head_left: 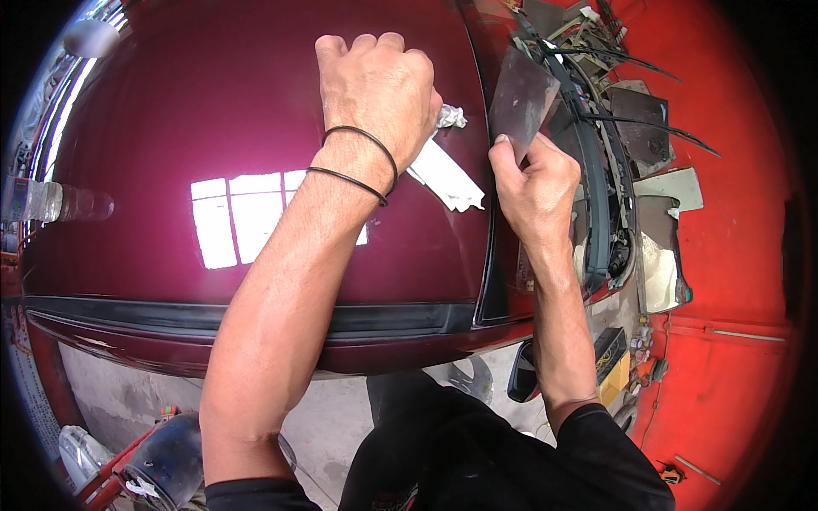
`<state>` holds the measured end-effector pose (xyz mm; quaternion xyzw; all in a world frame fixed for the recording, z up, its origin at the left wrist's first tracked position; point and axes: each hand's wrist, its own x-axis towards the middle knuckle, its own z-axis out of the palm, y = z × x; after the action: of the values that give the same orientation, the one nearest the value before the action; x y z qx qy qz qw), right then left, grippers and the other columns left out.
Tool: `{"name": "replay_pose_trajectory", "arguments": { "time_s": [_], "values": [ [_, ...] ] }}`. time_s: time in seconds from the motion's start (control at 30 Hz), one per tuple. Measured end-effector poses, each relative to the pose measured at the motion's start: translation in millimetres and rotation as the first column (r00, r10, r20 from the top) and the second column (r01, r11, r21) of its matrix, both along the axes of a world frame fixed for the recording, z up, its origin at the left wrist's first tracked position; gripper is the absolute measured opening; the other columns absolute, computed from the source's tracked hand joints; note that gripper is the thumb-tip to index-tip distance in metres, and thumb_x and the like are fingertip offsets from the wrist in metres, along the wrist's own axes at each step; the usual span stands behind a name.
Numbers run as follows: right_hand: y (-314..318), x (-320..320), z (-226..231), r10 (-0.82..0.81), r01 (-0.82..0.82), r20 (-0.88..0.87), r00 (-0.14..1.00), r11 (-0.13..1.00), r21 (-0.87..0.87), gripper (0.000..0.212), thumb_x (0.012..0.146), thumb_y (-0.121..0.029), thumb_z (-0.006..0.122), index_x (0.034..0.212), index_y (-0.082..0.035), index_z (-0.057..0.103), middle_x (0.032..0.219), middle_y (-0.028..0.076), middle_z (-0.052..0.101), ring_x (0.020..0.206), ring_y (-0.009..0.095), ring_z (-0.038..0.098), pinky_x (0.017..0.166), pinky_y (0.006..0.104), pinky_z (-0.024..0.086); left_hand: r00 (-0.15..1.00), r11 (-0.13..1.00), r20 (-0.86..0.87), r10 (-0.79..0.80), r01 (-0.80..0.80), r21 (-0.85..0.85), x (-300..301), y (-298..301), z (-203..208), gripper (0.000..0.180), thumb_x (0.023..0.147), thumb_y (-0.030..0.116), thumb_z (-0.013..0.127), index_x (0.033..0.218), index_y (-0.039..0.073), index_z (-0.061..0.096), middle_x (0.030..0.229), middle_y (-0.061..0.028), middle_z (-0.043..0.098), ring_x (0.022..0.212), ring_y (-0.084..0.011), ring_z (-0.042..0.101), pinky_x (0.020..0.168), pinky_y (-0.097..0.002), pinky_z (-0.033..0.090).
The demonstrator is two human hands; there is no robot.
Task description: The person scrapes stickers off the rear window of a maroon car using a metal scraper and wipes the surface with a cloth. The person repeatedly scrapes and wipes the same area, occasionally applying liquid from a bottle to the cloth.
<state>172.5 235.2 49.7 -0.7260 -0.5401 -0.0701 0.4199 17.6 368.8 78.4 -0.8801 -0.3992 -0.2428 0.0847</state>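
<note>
Maroon roof (pixel 153 128) shone below. Left hand (pixel 375 89) held a white wad (pixel 453 117) in a clenched grip; right hand (pixel 543 180) pinched a dark sheet (pixel 521 92).

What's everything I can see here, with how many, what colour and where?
Car roof: one, deep maroon, centre to left
Trim strip: one, black, roof's near edge
Paper: at least one piece, white, on the roof
Thin sheet: one, dark grey, right of the paper
Bottle: one, clear, far left
Wipers: two, black, upper right
Car mirror: one, black, lower right of centre
Clutter: uncountable, mixed colours, right
Wristband loops: two, black, left wrist
Left fingers: one set, bare, curled beside the paper, grip hidden
Right fingers: one set, bare, pinching the sheet
Sleeves: two, black, lower edge
</note>
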Motion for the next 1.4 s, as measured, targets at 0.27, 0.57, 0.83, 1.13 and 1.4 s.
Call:
{"name": "replay_pose_trajectory", "arguments": {
  "time_s": [0.27, 0.57, 0.83, 1.13, 1.4],
  "values": [
    [7, 2, 4, -0.005, 0.004, 0.114, 0.993, 1.0, 0.011, 0.017, 0.09, -0.01, 0.072, 0.081, 0.003, 0.068, 0.071, 0.018, 0.063, 0.06, 0.037, 0.062, 0.059, 0.0432, 0.049, 1.0, 1.0, 0.008, -0.001, 0.002, -0.006, -1, -1, 1, 0.024, 0.094, 0.029, 0.076, 0.103, 0.008, 0.084, 0.099, -0.0079, 0.076, 0.102, -0.0238, 0.073, 0.108, -0.0545, 0.043],
    [-13, 2, 8, -0.083, 0.084, -0.259, 0.962, 0.996, -0.006, 0.026, 0.096, -0.018, 0.074, 0.092, 0.007, 0.076, 0.072, 0.019, 0.073, 0.062, 0.018, 0.069, 0.064, 0.0365, 0.055, 1.0, 1.0, -0.014, 0.015, -0.015, 0.017, 0, 0, 0, 0.023, 0.094, 0.028, 0.076, 0.103, 0.008, 0.084, 0.1, -0.008, 0.077, 0.103, -0.023, 0.073, 0.105, -0.0537, 0.044],
    [-11, -3, -6, -0.15, 0.148, -0.2, 0.968, 0.989, -0.024, 0.029, 0.095, -0.021, 0.074, 0.087, 0.007, 0.075, 0.065, 0.02, 0.069, 0.058, 0.02, 0.067, 0.064, 0.0384, 0.055, 1.0, 1.0, -0.008, 0.006, -0.006, 0.015, 2, -1, 1, 0.023, 0.095, 0.028, 0.076, 0.102, 0.009, 0.084, 0.099, -0.0074, 0.076, 0.102, -0.0232, 0.072, 0.106, -0.0535, 0.043],
    [-2, 0, -8, -0.232, 0.205, -0.479, 0.847, 0.973, -0.109, 0.039, 0.093, -0.024, 0.074, 0.072, 0.009, 0.068, 0.056, 0.017, 0.062, 0.054, 0.02, 0.067, 0.058, 0.0397, 0.054, 1.0, 1.0, -0.022, 0.002, -0.003, -0.008, 1, -4, 4, 0.027, 0.096, 0.032, 0.075, 0.103, 0.007, 0.084, 0.099, -0.0089, 0.076, 0.103, -0.0243, 0.072, 0.11, -0.0558, 0.042],
    [-5, -6, -6, -0.202, 0.183, -0.29, 0.935, 0.979, -0.093, 0.034, 0.094, -0.023, 0.068, 0.079, 0.007, 0.073, 0.063, 0.026, 0.065, 0.063, 0.039, 0.074, 0.067, 0.0465, 0.059, 1.0, 0.999, -0.007, -0.014, 0.014, 0.03, -1, -5, 6, 0.026, 0.094, 0.032, 0.077, 0.1, 0.007, 0.084, 0.096, -0.0076, 0.075, 0.1, -0.0245, 0.071, 0.106, -0.0538, 0.043]
  ]
}}
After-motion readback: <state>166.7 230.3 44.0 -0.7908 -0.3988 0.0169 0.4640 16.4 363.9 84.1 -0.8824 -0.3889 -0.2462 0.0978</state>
